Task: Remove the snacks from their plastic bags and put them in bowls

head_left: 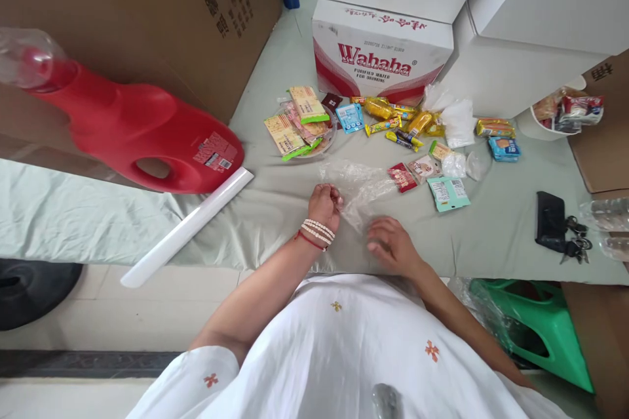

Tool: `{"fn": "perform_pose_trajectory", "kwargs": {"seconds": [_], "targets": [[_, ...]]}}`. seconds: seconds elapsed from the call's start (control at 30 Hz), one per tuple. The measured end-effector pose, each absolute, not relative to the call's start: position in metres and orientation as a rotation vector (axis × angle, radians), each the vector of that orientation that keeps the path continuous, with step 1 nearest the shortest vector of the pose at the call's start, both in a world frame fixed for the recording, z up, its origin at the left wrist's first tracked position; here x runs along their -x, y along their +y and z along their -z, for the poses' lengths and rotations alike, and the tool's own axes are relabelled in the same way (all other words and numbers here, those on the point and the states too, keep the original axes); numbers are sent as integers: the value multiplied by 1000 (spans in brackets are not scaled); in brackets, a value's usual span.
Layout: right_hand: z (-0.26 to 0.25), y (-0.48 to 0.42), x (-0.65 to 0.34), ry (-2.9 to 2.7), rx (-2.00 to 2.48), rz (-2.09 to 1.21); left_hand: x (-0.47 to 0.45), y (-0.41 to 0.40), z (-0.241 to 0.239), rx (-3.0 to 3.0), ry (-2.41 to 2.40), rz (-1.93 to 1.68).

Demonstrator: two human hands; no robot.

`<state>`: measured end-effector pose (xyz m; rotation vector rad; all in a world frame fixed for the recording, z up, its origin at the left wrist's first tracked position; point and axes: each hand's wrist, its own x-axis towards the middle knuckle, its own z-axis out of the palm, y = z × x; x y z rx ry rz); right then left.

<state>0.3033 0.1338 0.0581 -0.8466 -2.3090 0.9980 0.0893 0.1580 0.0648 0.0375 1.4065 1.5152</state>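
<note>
A clear plastic bag [366, 193] lies crumpled on the cloth-covered table in front of me. My left hand [326, 204], with beaded bracelets at the wrist, is closed on the bag's left edge. Close to the bag's lower right side, my right hand [394, 242] hovers with thumb and fingers apart and nothing between them. Beyond the bag are a red packet [402, 178], a beige packet [424, 168] and a mint-green packet [448, 193]. A round clear dish [329, 147] farther back on the left carries several wrapped crackers [307, 104].
Yellow-wrapped snacks [383, 126] lie before a Wahaha carton [383, 55]. A red detergent jug [157, 124] and a white roll [189, 225] are at left. At right are a white snack tub [550, 127], a black key case [550, 221] and a green stool [550, 334] below.
</note>
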Motion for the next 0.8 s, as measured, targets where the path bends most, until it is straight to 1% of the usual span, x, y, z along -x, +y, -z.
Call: {"fn": "perform_pose_trajectory", "kwargs": {"seconds": [0.13,0.27,0.4,0.47,0.57,0.63,0.7,0.73,0.8], "targets": [[-68,140,-274,-1785,1192,-1312,-115,144,-69,-255,1433,-1574],[-79,151,-259,-1392,1336,-1456,-117,131,-67,-560,1532,-1557],[-83,175,-289,-887,1292,-1816,-74,140,-56,-505,1645,-1313],[-82,190,-308,-745,1342,-1929,-50,147,-51,-515,1687,-1208],[-75,206,-321,-732,1492,-1881,-29,150,-50,-546,1801,-1231],[-71,207,-320,-786,1524,-1834,-28,146,-55,-709,1983,-1323],[-69,203,-313,-870,1501,-1805,-35,137,-61,-1110,2130,-1359],[-69,200,-310,-920,1490,-1798,-39,133,-64,-1385,2107,-1304],[-70,195,-306,-1030,1485,-1802,-46,128,-65,-1868,1827,-1041]]}}
